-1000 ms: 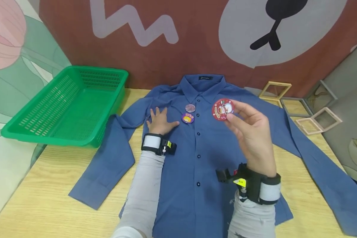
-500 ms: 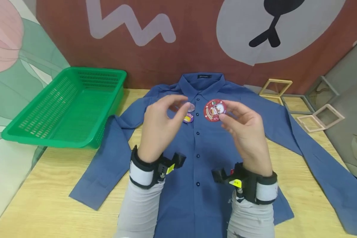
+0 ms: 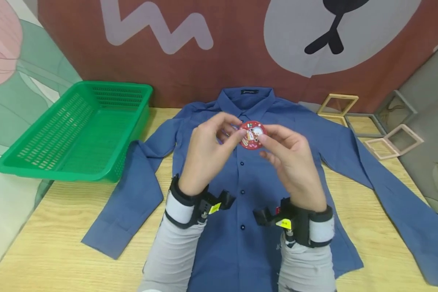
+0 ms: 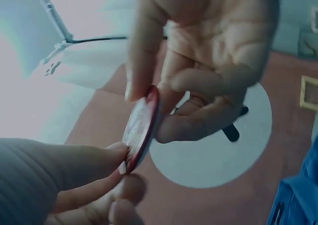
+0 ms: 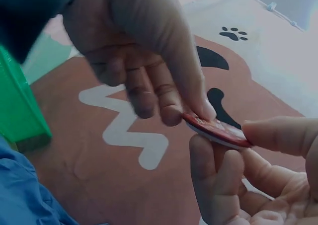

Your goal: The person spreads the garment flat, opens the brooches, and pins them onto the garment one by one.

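Between my two hands is a red round button badge [image 3: 253, 133] with a cartoon print, held up over the chest of a blue button-up shirt [image 3: 219, 239]. My right hand [image 3: 299, 164] pinches its right edge between thumb and fingers. At the opposite edge, the thumb and fingertips of my left hand [image 3: 204, 154] pinch it too. In the left wrist view the badge [image 4: 139, 128] appears nearly edge-on, its pale shiny side showing. The right wrist view shows the badge [image 5: 221, 132] tilted between both thumbs. My left hand hides the shirt's left chest area.
A green plastic basket [image 3: 73, 177] stands at the left, beside a shirt sleeve. Small hinged frames, one wooden [image 3: 343, 96], one grey [image 3: 365, 117] and one pale pink [image 3: 393, 154], stand at the back right. A printed cloth backdrop [image 3: 241, 52] rises behind the wooden table [image 3: 54, 227].
My left hand has lifted off the shirt and come over to take the badge's edge. My right hand has moved a little left with the badge. Two badges on the shirt are now hidden.
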Demonstrator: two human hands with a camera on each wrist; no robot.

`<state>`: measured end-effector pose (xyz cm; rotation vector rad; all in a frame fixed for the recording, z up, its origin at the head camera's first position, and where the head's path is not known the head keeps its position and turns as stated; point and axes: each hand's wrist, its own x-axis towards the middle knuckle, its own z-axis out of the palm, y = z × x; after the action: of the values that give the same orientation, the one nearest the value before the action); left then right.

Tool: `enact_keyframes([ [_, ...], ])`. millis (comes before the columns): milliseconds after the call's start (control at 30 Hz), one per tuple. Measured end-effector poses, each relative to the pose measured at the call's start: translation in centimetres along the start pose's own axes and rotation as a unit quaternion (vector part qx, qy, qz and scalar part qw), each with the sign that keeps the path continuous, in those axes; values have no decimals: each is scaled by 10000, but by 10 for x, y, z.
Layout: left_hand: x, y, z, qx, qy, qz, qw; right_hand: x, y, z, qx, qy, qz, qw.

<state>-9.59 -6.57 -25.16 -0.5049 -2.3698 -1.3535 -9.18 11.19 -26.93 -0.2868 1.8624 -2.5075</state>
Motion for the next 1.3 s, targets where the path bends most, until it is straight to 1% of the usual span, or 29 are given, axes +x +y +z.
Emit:
enact_keyframes([
  [100, 0, 1, 3, 313, 270, 85, 9991, 2, 1, 2, 50, 27, 137, 9999],
  [200, -1, 1, 5, 630, 308, 218, 9973, 3, 3, 4, 147, 84, 182, 9997],
  [300, -4, 2, 7, 783, 187, 245, 9965, 2, 6, 3, 239, 156, 181, 9994],
  [433, -8, 4, 11, 1038, 13, 174, 9944, 0, 9, -1, 301, 181, 184, 9992],
  [600, -10, 7, 14, 1274, -370, 37, 9912, 2, 11, -2, 334, 219, 134, 9991],
  [667, -10, 8, 15, 1369, -543, -36, 9891, 3, 11, -2, 319, 265, 123, 9991],
  [733, -9, 9, 16, 1503, -650, -78, 9865, 4, 12, -2, 289, 318, 124, 9990],
  [833, -9, 9, 18, 1674, -667, -86, 9836, 5, 12, -1, 158, 363, 108, 9992],
  [1033, -5, 6, 19, 1772, -564, -35, 9825, 9, 13, 1, -119, 328, 104, 9993],
  [1300, -3, 0, 18, 1993, -585, 156, 9781, 8, 13, 2, -660, 186, 222, 9974],
])
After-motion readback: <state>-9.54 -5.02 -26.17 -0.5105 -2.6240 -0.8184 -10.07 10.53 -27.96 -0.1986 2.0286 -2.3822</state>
